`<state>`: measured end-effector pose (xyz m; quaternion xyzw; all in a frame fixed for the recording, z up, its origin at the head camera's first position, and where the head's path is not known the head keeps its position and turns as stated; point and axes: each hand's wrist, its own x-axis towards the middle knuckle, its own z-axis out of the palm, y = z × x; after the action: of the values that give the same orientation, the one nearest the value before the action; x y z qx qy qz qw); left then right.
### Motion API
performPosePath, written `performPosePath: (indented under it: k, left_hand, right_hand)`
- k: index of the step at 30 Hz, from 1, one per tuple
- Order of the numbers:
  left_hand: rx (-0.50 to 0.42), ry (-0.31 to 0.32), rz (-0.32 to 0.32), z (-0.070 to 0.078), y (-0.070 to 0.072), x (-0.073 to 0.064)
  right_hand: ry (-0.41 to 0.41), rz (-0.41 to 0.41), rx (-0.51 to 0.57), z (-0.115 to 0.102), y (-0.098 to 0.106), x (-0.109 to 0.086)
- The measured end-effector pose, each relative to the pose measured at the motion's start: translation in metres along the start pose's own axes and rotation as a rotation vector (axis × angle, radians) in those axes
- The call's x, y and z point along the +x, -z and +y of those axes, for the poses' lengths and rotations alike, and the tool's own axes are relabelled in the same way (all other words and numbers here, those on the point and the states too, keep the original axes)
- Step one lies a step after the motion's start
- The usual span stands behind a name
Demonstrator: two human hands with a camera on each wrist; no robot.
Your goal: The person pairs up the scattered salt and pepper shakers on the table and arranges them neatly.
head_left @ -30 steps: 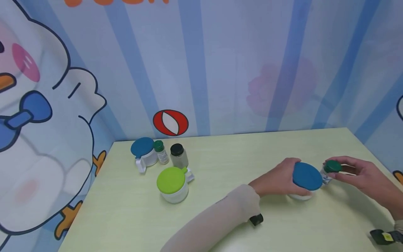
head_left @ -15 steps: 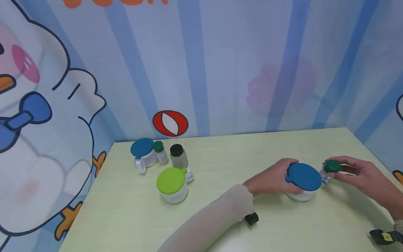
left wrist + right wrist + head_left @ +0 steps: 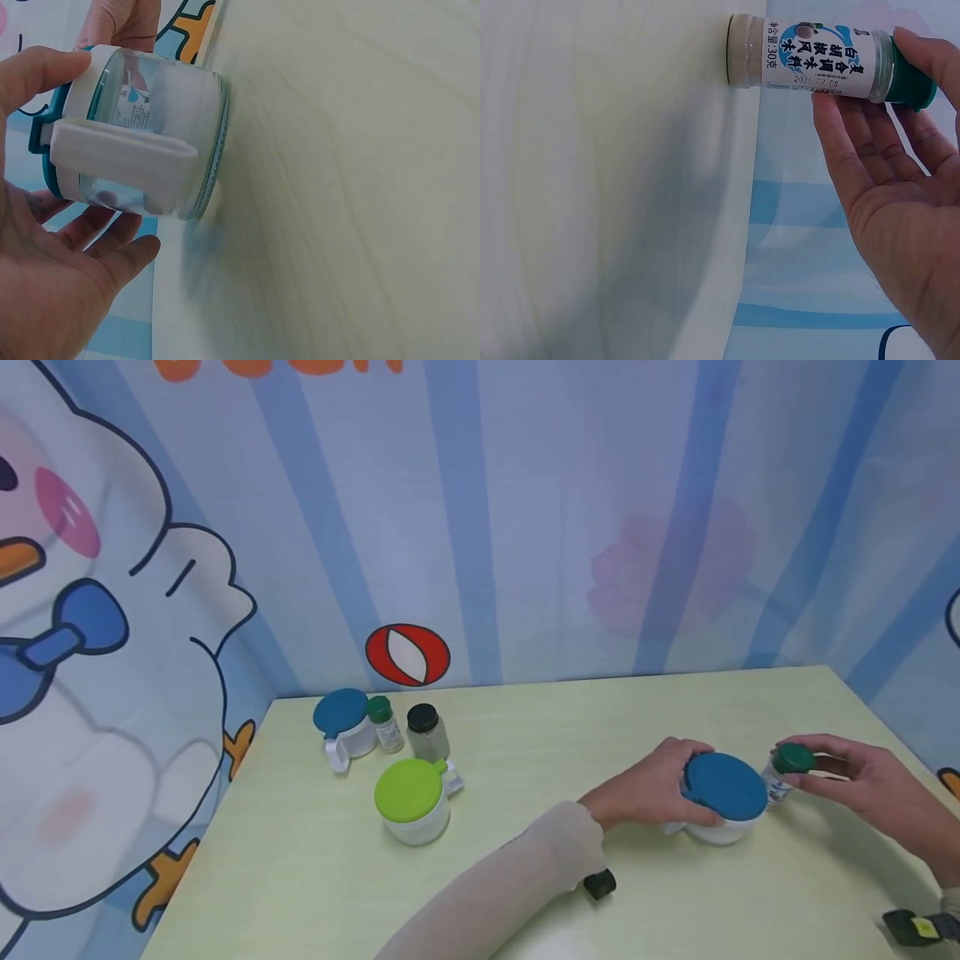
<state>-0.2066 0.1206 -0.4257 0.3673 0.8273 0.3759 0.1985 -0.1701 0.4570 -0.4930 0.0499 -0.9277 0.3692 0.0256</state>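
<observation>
My left hand [image 3: 663, 789] grips a round glass seasoning jar [image 3: 720, 833] near its blue lid [image 3: 726, 787], at the right of the table. In the left wrist view the jar's white handle [image 3: 124, 154] faces the camera, and the thumb presses by the lid's rim. Close beside it, my right hand [image 3: 862, 772] pinches a small spice bottle [image 3: 777, 781] by its green cap [image 3: 793, 758]. The bottle's printed label [image 3: 814, 56] and pale powder [image 3: 742, 51] show in the right wrist view. Both stand upright, their bases at the tabletop.
At the back left stand another blue-lidded jar [image 3: 341, 713], a green-capped spice bottle [image 3: 386, 727] and a black-capped bottle [image 3: 427, 735]. A lime-lidded jar [image 3: 408, 793] sits in front of them. A printed curtain [image 3: 540, 527] rises behind the pale table [image 3: 547, 727].
The left hand has shifted slightly left, and the jar has turned in it, bringing the lid's tab and part of the handle into view on the left. The right hand and bottle stay put.
</observation>
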Motion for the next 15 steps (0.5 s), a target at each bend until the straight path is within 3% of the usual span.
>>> performPosePath:
  k: [3, 9, 15]
  left_hand:
    - [-0.005, 0.002, 0.009, 0.001, 0.0, 0.0]
    - [-0.074, 0.034, 0.012, 0.001, 0.0, -0.001]
    - [-0.097, 0.055, 0.012, 0.002, -0.002, -0.003]
  right_hand:
    - [0.001, -0.006, 0.014, 0.011, -0.001, 0.003]
    - [0.007, -0.007, 0.023, 0.013, 0.0, 0.003]
    - [0.011, -0.002, 0.028, -0.015, 0.002, -0.004]
